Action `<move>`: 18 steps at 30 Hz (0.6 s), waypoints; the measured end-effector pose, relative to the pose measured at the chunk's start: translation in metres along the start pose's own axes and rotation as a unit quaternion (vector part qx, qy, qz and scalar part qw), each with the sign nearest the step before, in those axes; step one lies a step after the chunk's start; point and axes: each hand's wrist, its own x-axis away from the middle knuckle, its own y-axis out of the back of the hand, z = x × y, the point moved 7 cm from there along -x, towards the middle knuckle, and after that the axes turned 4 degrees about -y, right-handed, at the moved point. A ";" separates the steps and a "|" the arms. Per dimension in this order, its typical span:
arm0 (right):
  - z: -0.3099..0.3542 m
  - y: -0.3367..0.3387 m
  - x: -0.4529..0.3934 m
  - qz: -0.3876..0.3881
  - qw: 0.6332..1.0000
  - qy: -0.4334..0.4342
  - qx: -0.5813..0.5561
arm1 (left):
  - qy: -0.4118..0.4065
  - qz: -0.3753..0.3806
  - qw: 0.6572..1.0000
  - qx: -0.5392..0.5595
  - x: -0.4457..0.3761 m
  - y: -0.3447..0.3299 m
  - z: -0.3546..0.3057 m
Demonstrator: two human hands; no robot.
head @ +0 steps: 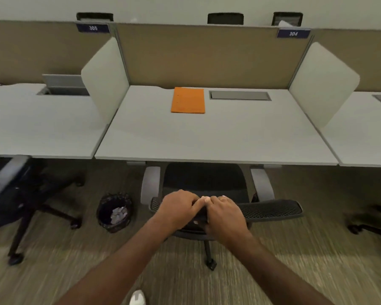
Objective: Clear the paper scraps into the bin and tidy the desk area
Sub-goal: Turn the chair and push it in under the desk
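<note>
My left hand [178,209] and my right hand [226,213] both grip the top edge of a black mesh office chair's backrest [271,209], side by side. The chair's seat [204,179] is tucked partly under the white desk [216,137]. An orange folder [188,100] lies flat at the back of the desk. On the floor left of the chair stands a small black bin [114,213] lined with a dark bag, holding crumpled white paper scraps [118,214].
A grey cable hatch [239,95] sits in the desk beside the folder. White side dividers [106,80] and a tan back panel enclose the desk. Another black chair [20,194] stands at the left desk; a chair base [370,225] shows at right.
</note>
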 end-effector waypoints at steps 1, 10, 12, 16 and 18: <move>-0.003 0.001 0.001 -0.001 1.000 0.027 -0.003 | 0.003 -0.025 1.000 -0.017 0.000 -0.001 -0.003; -0.099 0.030 0.000 -0.072 0.997 -0.010 -0.008 | -0.009 -0.193 0.978 -0.074 -0.016 0.022 0.009; -0.103 0.037 -0.012 -0.090 0.994 -0.029 -0.045 | -0.019 -0.188 0.979 -0.080 -0.026 0.026 0.011; -0.123 0.040 -0.036 -0.099 0.982 -0.080 -0.139 | -0.015 -0.175 0.980 -0.090 -0.046 0.029 0.017; -0.129 0.032 -0.048 -0.073 0.983 -0.093 -0.140 | -0.014 -0.166 0.981 -0.095 -0.056 0.026 0.021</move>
